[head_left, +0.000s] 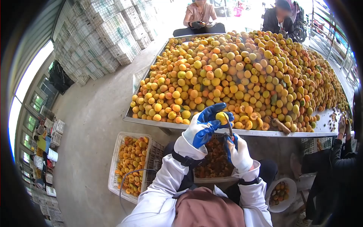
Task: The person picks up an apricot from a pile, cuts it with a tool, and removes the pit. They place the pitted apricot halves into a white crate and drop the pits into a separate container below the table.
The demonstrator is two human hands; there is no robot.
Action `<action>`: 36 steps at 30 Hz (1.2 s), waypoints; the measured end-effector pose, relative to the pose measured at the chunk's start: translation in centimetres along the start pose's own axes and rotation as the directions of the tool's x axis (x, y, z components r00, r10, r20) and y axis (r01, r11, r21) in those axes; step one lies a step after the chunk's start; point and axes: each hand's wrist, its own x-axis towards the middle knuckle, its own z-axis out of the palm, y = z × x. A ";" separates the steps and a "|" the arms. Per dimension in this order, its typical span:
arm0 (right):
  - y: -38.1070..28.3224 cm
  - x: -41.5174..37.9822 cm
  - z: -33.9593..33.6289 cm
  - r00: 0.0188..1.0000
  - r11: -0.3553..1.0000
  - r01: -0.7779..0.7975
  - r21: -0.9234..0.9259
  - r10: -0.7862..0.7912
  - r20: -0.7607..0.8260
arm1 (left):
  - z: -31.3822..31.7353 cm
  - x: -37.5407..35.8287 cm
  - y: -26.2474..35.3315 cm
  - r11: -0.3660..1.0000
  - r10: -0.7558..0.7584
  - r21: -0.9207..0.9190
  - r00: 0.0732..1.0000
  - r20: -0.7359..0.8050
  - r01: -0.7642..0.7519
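Observation:
My left hand (206,126), in a white and blue glove, holds a yellow apricot (222,118) between thumb and fingers at the table's front edge. Closed round the handle of a small curved knife (229,126), my right hand (237,149) is just right of and below the fruit, and the blade reaches up against the apricot's right side. Behind both hands a big heap of apricots (234,75) covers the metal table (242,132). A few cut-open halves (247,125) lie near the front edge, right of the fruit.
A crate of apricot halves (132,162) stands on the floor at left, another crate (213,179) below my hands. A white bucket (281,195) is at lower right. Two people sit across the table; another person's hands (343,126) are at its right end. Crates are stacked back left.

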 end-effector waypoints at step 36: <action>3.1 0.8 3.2 0.975 0.994 0.007 0.112 0.018 -0.220 | 0.3 0.7 -4.8 0.956 0.102 0.289 0.983 -0.155 -0.054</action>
